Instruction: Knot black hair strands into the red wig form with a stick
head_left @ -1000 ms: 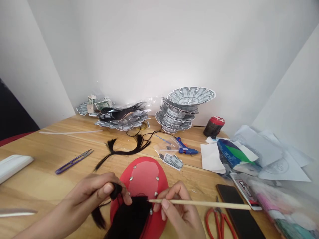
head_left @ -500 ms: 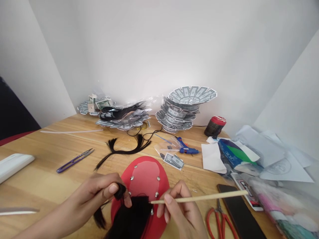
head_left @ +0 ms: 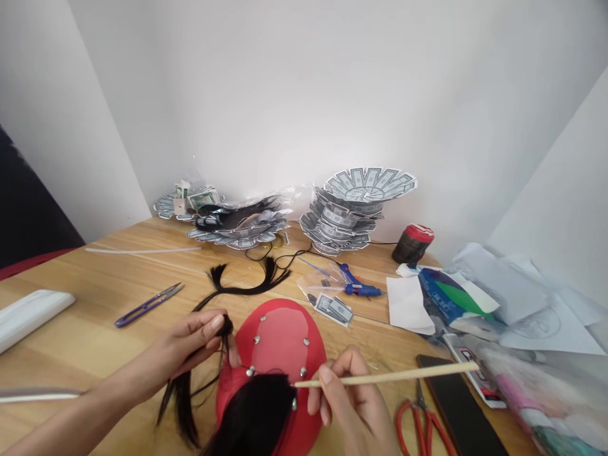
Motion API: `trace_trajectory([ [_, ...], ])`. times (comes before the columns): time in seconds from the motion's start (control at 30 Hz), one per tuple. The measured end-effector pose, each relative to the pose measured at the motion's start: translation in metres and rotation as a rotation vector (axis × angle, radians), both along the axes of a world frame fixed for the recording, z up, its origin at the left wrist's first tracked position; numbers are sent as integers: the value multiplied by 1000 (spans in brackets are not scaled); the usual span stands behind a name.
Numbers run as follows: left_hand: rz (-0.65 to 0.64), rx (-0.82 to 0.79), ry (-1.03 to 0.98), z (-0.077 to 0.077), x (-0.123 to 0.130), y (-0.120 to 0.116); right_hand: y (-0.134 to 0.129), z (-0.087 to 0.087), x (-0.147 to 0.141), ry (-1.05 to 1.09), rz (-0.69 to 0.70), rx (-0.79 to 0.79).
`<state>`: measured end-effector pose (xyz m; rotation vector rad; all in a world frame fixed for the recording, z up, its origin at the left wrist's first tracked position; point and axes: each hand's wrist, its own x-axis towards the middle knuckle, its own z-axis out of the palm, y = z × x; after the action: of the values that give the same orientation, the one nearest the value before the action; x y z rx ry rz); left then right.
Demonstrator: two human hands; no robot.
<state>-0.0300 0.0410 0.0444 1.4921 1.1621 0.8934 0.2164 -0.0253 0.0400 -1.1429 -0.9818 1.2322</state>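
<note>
White walls (head_left: 285, 95) back our wooden table (head_left: 123, 272), where a glue gun (head_left: 358, 283) and paper tiers (head_left: 341, 215) stand beyond a red oval (head_left: 247, 323). Our left hand (head_left: 197, 342) pinches a black tuft (head_left: 225, 327) between thumb and finger, raised at the oval's left edge. Our right hand (head_left: 349, 396) grasps a pale stick (head_left: 408, 375) near its tip, the long end jutting right toward a phone (head_left: 460, 402). Black hair (head_left: 256, 408) lies over the oval's lower half, between our hands; the stick's tip points at its upper right corner, though whether they touch we cannot tell. We judge tuft and hair light, soft and slippery, best pinched at a gathered end; the stick looks light and stiff, best steadied close behind the tip.
</note>
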Motion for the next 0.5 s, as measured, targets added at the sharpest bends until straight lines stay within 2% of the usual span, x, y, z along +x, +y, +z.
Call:
trace_trajectory([
  [0.07, -13, -85, -52, -7, -1, 6, 0, 0, -1, 7, -6, 0],
  [0.2, 4, -133, -132, -12, -1, 18, 0, 0, -2, 45, -11, -3],
  [0.33, 116, -87, -173, -22, -9, 34, 2, -1, 0, 99, -55, 16],
  [0.5, 214, -23, -148, -46, -22, 50, 2, 9, 8, 79, -163, 57],
])
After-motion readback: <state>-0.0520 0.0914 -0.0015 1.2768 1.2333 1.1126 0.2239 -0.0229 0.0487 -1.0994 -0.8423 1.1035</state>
